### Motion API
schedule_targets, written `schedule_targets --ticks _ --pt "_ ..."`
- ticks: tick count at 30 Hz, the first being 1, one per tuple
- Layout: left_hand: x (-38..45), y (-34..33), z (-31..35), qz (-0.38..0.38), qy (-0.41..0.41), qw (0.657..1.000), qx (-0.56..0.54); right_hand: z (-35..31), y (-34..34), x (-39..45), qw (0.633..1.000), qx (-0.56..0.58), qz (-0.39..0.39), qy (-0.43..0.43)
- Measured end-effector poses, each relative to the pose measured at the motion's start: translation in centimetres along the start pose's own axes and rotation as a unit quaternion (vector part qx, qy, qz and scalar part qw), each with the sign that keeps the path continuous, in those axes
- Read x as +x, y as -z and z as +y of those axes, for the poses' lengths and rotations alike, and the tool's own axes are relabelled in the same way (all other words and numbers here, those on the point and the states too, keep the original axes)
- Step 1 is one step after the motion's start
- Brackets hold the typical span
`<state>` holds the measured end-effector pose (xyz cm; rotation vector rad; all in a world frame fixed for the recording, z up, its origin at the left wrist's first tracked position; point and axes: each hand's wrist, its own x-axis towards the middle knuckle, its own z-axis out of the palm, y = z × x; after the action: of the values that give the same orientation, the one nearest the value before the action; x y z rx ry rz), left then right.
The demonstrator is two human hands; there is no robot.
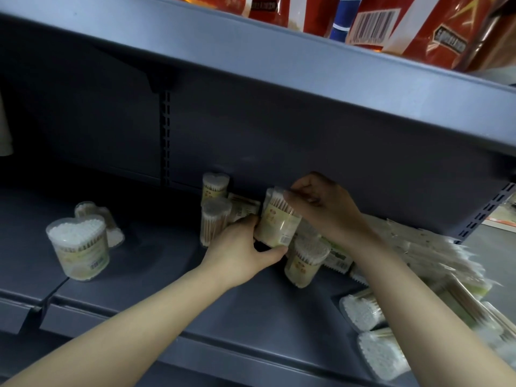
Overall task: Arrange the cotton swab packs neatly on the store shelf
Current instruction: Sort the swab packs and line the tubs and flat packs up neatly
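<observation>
— While both hands are on that one tub, which step would you call this?

— Placing, I'd say. The left hand (243,247) is curled round the lower part of a clear cotton swab tub (279,219), thumb under its base, and the right hand (321,208) pinches its top rim with the fingertips. The tub is tilted, lifted a little off the dark shelf (156,263), near the back wall.

— And the others?

— Two upright tubs (215,202) stand one behind the other just to its left, with a flat boxed pack (243,205) lying between them and the held one. Another upright tub (305,261) sits just in front, to the right. Well apart on the left stands a heart-shaped tub (78,247), with a smaller pack (95,213) behind it. On the right, a loose heap of bagged swabs (435,261) slumps toward the shelf edge, blurred.

— So what does the next move want?

— Righting the tub and setting it flat beside that back pair, I'd guess, label outward. The gap looks tight, so the boxed pack may need shifting first. Above, the red snack bags (418,26) don't matter.
</observation>
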<state>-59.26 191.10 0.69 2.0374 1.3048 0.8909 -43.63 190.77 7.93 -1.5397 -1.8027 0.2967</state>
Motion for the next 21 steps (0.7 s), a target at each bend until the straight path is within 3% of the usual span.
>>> schedule_targets --ticks 21 --pt "-0.1 -0.9 -0.8 0.012 0.049 0.995 -0.084 0.7 -1.7 0.8 0.999 -0.002 -0.044 0.027"
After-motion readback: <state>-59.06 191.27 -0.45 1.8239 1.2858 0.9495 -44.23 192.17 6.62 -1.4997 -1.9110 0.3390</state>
